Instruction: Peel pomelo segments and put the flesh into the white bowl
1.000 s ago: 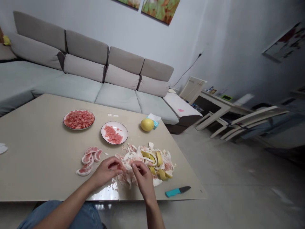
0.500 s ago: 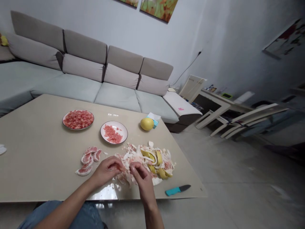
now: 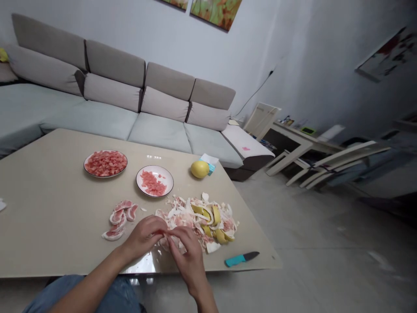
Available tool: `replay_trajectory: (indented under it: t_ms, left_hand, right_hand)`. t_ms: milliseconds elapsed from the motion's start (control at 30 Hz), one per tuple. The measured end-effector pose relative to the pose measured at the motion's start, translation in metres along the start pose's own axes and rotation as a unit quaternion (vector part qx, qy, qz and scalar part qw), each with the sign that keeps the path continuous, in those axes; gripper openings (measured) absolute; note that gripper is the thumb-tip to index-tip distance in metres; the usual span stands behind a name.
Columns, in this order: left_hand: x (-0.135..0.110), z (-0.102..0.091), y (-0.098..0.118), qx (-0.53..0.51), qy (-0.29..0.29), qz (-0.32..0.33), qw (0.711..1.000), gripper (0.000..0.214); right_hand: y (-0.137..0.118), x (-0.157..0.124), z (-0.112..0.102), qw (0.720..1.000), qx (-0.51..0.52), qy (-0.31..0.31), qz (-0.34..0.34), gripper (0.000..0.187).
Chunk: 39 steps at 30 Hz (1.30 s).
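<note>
My left hand (image 3: 145, 237) is closed around a small pink pomelo segment (image 3: 163, 232), mostly hidden by the fingers. At the same piece, my right hand (image 3: 189, 256) pinches with thumb and fingertips, so the two hands meet. Beneath and beyond them spreads a heap of white pith, membranes and yellow pomelo peel (image 3: 213, 217). Several unpeeled pomelo segments (image 3: 119, 221) lie to the left of my left hand. Farther back, a white dark-rimmed plate (image 3: 167, 180) carries some pink pulp, and a second plate (image 3: 85, 167) is piled with more.
A knife (image 3: 236, 260) with a turquoise handle lies near the table's front right edge. A whole yellow pomelo (image 3: 200, 169) sits beside a tissue pack (image 3: 211, 163) at the back right. Behind the table (image 3: 48, 195) runs a long sofa (image 3: 156, 130); chairs (image 3: 335, 163) stand on the right.
My right hand has moved left to my left hand, and their fingertips now meet at the segment. Before, a small gap lay between them. The plates and knife stay put.
</note>
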State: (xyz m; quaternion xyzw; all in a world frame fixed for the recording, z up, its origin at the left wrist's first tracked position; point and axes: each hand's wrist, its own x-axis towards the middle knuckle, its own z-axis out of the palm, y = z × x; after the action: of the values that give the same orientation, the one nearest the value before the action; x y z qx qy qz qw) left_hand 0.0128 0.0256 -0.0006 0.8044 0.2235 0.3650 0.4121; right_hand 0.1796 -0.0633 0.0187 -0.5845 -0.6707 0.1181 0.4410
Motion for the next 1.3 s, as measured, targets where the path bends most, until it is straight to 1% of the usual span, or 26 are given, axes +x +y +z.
replay_trajectory:
  t_ms: [67,267,367,467,633,733,867,933,967,1033,1100,1133,1200,1267,1300]
  left_hand:
    - [0.000,-0.001,0.001,0.005,-0.001,-0.001,1.000,0.018]
    - [0.000,0.000,-0.003,0.022,-0.006,0.007,1.000,0.018]
    - [0.000,0.001,-0.007,0.040,-0.019,0.015,0.999,0.019]
    - [-0.001,0.001,-0.010,0.059,-0.035,0.024,0.997,0.020]
    - [0.000,0.001,-0.008,0.081,-0.046,0.025,0.995,0.019]
    - [0.001,0.000,-0.005,0.080,-0.044,0.022,0.996,0.019]
    - [0.001,0.000,-0.003,0.083,-0.043,0.023,0.995,0.020]
    - [-0.001,0.002,-0.006,0.076,-0.037,0.004,0.996,0.019]
    - [-0.001,0.003,-0.009,0.070,-0.023,-0.013,0.997,0.017]
    - [-0.001,0.005,-0.014,0.044,0.008,-0.066,0.997,0.017]
    - [0.001,0.008,-0.016,-0.004,0.020,-0.121,0.993,0.019]
    - [0.002,0.009,-0.017,-0.029,0.023,-0.147,0.988,0.021]
    - [0.005,0.012,-0.017,-0.070,0.042,-0.182,0.980,0.026]
    - [0.007,0.013,-0.018,-0.094,0.051,-0.189,0.976,0.029]
    - [0.007,0.014,-0.020,-0.101,0.055,-0.188,0.975,0.030]
  right_hand:
    - [-0.002,0.000,0.000,1.000,-0.016,-0.010,-0.013,0.019]
    - [0.002,0.002,0.000,0.992,-0.101,-0.035,-0.062,0.021]
    - [-0.001,0.004,-0.002,0.989,-0.122,-0.059,-0.063,0.022]
    - [-0.004,0.005,-0.003,0.991,-0.105,-0.072,-0.036,0.020]
    - [-0.001,0.006,-0.004,0.998,-0.018,-0.061,0.020,0.017]
    - [0.001,0.006,-0.005,0.998,0.011,-0.058,0.024,0.018]
    - [-0.003,0.004,-0.002,0.998,-0.002,-0.066,0.011,0.017]
    - [-0.006,0.004,-0.001,0.999,-0.011,-0.042,0.019,0.016]
    - [-0.006,0.004,0.000,0.999,-0.011,-0.029,0.027,0.016]
    - [-0.004,0.005,-0.001,0.999,-0.007,0.017,0.042,0.020]
    - [0.001,0.006,-0.002,0.997,0.003,0.053,0.055,0.027]
    - [0.004,0.005,-0.002,0.996,0.011,0.062,0.063,0.028]
    - [0.013,0.004,0.003,0.994,0.039,0.057,0.083,0.030]
    - [0.023,0.002,0.015,0.991,0.077,0.045,0.100,0.040]
    - [0.028,0.002,0.023,0.989,0.092,0.047,0.107,0.038]
